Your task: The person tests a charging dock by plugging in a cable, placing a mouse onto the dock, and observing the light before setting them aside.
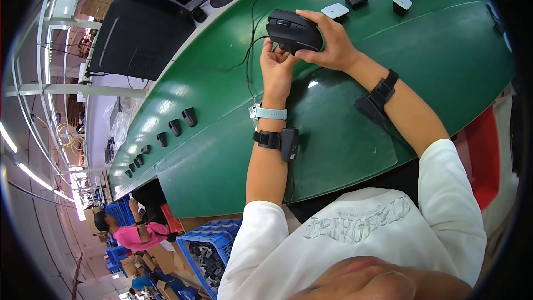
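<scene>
A black computer mouse (294, 29) with a scroll wheel is held up over the green table. My right hand (337, 43) grips it from the right, thumb and fingers around its body. My left hand (276, 69) is closed against its near left underside; its fingertips are partly hidden behind the mouse. A light blue watch band and a black strap with a small box sit on my left wrist and forearm; another black strapped device is on my right forearm.
Several black mice, such as this one (189, 117), stand in a row along the table (344, 139) at left. More black pieces, some with white faces (402, 3), lie at far right. Monitors (150, 33) stand far left. A blue crate (208, 239) of dark parts and a co-worker (141, 236) are lower left.
</scene>
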Available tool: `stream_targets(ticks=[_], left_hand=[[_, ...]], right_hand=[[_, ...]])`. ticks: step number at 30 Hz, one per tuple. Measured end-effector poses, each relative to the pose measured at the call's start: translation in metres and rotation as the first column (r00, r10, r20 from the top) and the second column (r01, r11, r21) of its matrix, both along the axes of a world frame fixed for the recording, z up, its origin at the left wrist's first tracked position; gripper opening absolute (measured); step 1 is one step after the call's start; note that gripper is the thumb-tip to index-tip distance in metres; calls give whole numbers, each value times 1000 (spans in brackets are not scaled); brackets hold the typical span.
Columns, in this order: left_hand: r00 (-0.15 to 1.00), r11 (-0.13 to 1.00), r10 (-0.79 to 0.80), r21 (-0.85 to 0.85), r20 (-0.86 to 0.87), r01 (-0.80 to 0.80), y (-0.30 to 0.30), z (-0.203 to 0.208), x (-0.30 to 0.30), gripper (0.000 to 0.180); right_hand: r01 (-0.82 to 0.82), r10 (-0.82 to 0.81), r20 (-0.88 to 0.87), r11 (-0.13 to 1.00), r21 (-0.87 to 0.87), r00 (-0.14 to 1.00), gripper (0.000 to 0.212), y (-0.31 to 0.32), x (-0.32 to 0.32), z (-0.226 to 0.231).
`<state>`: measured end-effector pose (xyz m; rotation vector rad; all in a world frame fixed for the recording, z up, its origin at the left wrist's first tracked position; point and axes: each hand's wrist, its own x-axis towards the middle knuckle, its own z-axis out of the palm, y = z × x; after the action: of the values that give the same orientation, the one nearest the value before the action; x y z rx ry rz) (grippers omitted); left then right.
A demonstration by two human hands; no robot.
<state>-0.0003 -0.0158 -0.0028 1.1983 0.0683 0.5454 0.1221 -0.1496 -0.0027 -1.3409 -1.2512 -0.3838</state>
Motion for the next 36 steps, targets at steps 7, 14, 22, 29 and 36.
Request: stream_targets(ticks=[7,14,22,29,36], left_hand=[[999,989,14,-146,45,-8,-7,9,0,45],[881,877,472,-87,-27,-472,7,-1,0,26],[771,710,628,328,104,-623,9,-5,3,26],[748,594,658,549,88,-587,9,-9,-3,29],[827,557,542,674,148,-485,-1,-1,-3,29]], right_hand=[[-85,65,-346,995,-43,936,70,1,-4,-4],[-670,348,-742,720,-179,573,59,-9,19,-4],[-763,544,-536,462,-452,646,59,-3,10,10],[-891,468,-784,392,-230,408,51,0,21,4],[-581,303,-878,813,35,371,26,9,32,-18]])
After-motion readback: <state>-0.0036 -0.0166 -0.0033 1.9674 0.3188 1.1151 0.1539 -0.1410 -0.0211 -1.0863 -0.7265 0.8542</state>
